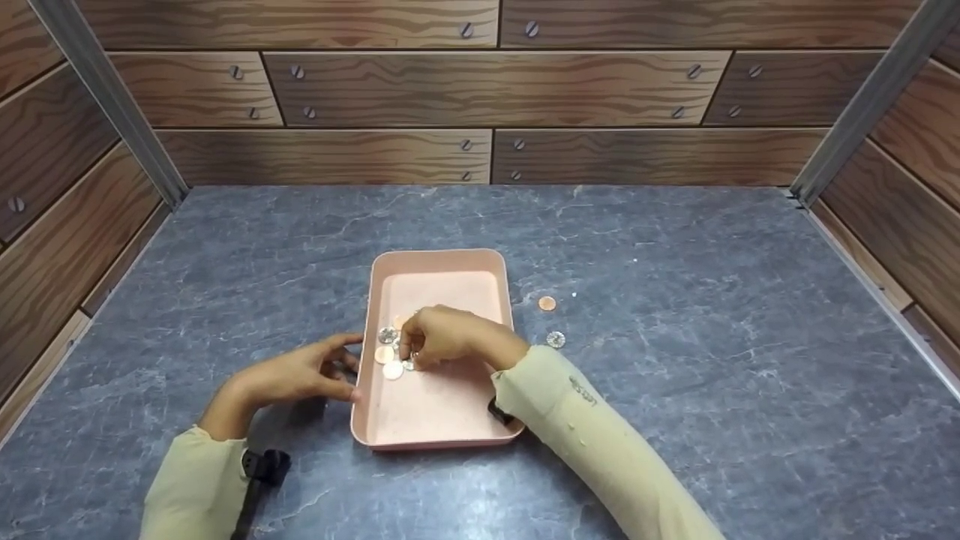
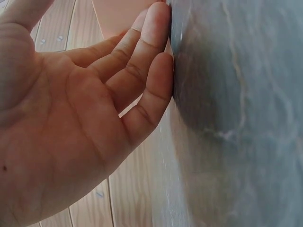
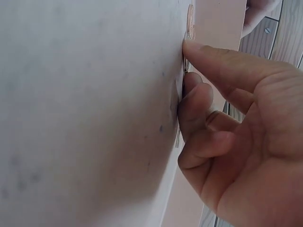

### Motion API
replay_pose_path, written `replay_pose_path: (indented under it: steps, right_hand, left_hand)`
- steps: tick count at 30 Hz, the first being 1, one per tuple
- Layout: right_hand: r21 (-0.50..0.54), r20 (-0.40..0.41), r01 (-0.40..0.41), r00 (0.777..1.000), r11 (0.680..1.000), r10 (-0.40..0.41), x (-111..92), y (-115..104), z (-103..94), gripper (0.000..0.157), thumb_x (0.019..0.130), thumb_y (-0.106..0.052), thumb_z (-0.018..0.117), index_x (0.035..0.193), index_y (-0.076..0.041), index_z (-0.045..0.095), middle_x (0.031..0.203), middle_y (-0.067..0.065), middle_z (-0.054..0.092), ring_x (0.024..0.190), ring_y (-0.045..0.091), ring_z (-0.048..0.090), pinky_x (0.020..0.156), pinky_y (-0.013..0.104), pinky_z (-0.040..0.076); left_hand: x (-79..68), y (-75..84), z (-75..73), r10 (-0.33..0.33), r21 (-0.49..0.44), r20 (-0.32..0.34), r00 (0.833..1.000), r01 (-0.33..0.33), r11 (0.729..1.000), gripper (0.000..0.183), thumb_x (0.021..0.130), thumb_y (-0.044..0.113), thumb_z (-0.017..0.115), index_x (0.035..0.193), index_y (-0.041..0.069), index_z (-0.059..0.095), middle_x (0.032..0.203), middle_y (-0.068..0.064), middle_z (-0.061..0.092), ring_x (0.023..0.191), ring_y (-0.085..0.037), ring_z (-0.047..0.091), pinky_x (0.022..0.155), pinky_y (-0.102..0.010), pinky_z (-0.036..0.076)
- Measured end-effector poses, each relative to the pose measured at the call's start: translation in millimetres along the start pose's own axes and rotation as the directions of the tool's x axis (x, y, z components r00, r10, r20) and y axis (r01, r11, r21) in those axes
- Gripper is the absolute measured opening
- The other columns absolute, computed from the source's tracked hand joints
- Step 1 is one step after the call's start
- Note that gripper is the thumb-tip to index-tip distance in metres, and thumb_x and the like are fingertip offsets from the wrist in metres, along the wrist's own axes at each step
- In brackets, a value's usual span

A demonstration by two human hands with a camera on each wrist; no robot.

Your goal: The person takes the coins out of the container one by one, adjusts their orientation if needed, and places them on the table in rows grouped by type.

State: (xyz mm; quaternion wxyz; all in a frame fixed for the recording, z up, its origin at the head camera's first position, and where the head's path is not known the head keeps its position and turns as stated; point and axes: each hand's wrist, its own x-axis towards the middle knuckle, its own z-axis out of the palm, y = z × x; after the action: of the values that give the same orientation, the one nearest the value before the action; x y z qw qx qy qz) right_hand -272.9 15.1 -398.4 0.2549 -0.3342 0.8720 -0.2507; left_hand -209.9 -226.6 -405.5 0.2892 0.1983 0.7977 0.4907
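A pink rectangular tray point(image 1: 442, 424) stands on the table, with several silver and copper-coloured coins point(image 1: 392, 370) on its floor near the left wall. My right hand point(image 1: 442, 337) reaches into it, fingers curled down among the coins. In the right wrist view, thumb and fingertips close around the edges of a silver coin point(image 3: 185, 64) flat on the tray floor; a copper coin point(image 3: 190, 19) lies just beyond. My left hand point(image 1: 300, 371) is beside the tray's left wall, thumb and fingertips touching it, fingers loosely bent. In the left wrist view, some of its fingertips rest on the tabletop.
To the right of the tray, a copper coin point(image 1: 547, 303) and a silver coin point(image 1: 556, 340) lie on the blue-grey marbled table point(image 1: 712, 337). Wood-patterned panels point(image 1: 487, 90) enclose the back and both sides. Dark wrist cameras sit at both sleeves.
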Motion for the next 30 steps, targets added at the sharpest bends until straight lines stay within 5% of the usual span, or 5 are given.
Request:
replay_pose_path:
  steps: [30]
  right_hand:
    - [0.008,0.009,0.032,0.999,0.999,-0.032,-2.5,-1.9,0.8,0.026,0.075,0.006,0.07,0.096,-0.007,0.071,0.072,-0.003,0.059,0.051,0.008,0.051,0.047,0.018,0.042]
  left_hand:
    - [1.4,-2.1,-0.8,-0.011,0.026,0.001,1.0,0.011,1.0,0.092,0.084,0.02,0.075,0.148,-0.009,0.017,0.115,-0.021,0.061,0.095,-0.016,0.061,0.086,-0.023,0.048]
